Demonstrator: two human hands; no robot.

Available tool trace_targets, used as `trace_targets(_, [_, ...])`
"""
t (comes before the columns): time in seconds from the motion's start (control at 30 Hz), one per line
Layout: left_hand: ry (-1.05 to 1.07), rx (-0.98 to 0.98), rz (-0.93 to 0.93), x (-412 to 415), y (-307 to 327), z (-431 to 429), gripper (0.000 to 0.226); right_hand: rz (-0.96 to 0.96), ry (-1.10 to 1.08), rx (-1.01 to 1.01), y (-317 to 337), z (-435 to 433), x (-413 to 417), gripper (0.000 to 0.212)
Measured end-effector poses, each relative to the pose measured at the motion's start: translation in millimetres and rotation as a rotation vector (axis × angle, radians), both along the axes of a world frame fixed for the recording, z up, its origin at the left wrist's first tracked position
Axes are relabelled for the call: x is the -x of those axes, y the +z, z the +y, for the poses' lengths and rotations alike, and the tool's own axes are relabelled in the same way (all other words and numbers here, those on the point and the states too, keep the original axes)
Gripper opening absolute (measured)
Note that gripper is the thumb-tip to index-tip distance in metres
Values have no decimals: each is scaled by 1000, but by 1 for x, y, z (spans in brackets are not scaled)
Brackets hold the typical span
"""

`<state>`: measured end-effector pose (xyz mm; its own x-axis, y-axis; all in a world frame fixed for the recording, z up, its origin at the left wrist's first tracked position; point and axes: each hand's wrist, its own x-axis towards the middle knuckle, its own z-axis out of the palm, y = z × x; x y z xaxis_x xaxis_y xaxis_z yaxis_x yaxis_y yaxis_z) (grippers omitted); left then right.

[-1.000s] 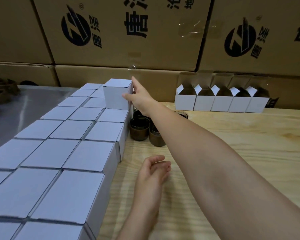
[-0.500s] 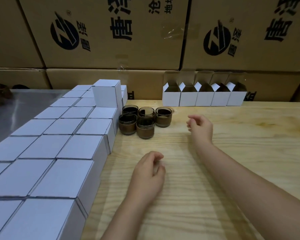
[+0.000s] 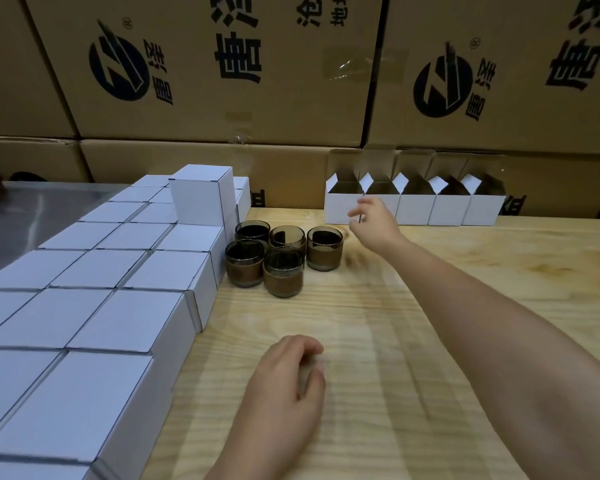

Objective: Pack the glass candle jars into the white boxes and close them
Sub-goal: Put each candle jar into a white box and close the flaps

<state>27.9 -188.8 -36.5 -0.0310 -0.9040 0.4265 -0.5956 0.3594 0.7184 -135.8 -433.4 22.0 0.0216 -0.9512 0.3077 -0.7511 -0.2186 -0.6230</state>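
Brown cartons (image 3: 222, 81) with dark printed logos make a wall behind your wooden table (image 3: 430, 306). Five glass candle jars (image 3: 284, 271) stand on it in a tight group, just beside the closed white boxes (image 3: 146, 271) on your left. They are short and round, of smoky brown glass, and brown wax fills the lower part of each. One more closed box (image 3: 201, 199) sits on top of the far end of that block. At the back stands a row of five open white boxes (image 3: 447, 211) with the flaps up.

Your right hand (image 3: 374, 223) is in the air in front of the leftmost open box, the fingers loosely curled and holding nothing. Your left hand (image 3: 288, 386) rests on the table near you, fingers also loosely curled, holding nothing.

One second ago your right hand touched the top closed box. Half a second ago it hung over the table right of the jars; now it is further forward, at the open row. The left hand and the jars keep their places.
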Motion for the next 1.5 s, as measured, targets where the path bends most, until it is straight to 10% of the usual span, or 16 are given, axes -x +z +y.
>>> trace_targets(0.33, [-29, -29, -37, -1, 1, -3, 19, 345, 56, -227, 12, -61, -19, 36])
trace_targets(0.83, [-30, -97, -2, -2, -1, -1, 29, 37, -142, 379, 31, 40, -8, 21])
trace_targets(1.2, [-180, -244, 194, -2, 0, -2, 125, 103, -37, 748, -34, 237, -23, 20])
trace_targets(1.5, [-190, -208, 183, -5, -1, -5, 99, 135, 81, 708, -46, 260, -30, 10])
